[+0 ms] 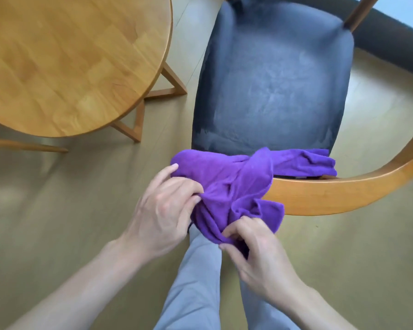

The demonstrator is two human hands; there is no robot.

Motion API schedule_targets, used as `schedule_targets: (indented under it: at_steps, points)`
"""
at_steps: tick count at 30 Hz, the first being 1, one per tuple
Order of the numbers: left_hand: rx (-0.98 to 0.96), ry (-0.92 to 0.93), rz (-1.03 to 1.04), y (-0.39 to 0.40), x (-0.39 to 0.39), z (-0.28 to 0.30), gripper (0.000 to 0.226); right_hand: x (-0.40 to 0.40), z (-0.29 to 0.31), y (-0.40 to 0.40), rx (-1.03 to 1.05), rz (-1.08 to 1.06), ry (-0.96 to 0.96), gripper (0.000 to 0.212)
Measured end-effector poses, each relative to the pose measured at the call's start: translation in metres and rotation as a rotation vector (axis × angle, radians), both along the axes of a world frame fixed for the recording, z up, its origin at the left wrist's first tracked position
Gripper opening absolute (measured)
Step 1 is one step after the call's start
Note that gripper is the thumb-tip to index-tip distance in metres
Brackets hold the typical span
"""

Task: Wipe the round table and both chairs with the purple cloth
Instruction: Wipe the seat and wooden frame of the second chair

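1. Purple cloth (pixel 234 184): bunched and draped over the near end of the chair's curved wooden backrest rail (pixel 343 191), one tail lying along the rear edge of the dark seat (pixel 272 86).
2. Left hand (pixel 162 210): fingers curled into the cloth's left side, gripping a fold; the index finger lies straighter along its upper edge.
3. Right hand (pixel 255 246): thumb and fingers pinch the lower bunch of cloth, closed tightly on the fabric.
4. Orientation: the cloth's long axis runs roughly left to right along the seat's rear edge, its free tail pointing to the right; the gathered part hangs down toward the person.
5. Progress (judgement): the seat shows pale streaks that may be wipe marks, so this chair (pixel 379 177) appears under way. Whether the round table (pixel 69 63) has been wiped cannot be told; only one chair is in view, so the other chair's state is unknown.
6. Step in hand (judgement): the cloth appears to be regathered or refolded over the rail.
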State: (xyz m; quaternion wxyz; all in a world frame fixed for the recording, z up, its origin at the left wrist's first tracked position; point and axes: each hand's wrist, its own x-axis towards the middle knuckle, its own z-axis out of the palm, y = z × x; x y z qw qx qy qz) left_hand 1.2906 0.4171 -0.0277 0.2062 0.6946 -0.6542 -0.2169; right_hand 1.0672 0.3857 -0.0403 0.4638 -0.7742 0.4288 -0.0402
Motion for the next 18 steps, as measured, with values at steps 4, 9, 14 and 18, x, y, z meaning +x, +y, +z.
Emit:
schedule_targets:
  at_steps: [4,9,14,18]
  points:
    - [0.041,-0.064,0.109,0.0,-0.003,0.007,0.017,0.009,0.006,-0.001,0.096,0.051,-0.057,0.012]
    - [0.084,-0.25,0.095,-0.043,-0.015,-0.019,0.049,0.025,0.001,-0.067,-0.211,-0.082,0.044,0.037]
    - [0.009,-0.345,-0.336,-0.077,-0.038,-0.046,0.048,0.019,-0.01,-0.114,-0.041,0.047,0.256,0.047]
    - [-0.041,-0.371,-0.589,-0.087,0.012,-0.048,0.059,-0.008,-0.008,-0.109,-0.076,-0.005,0.283,0.032]
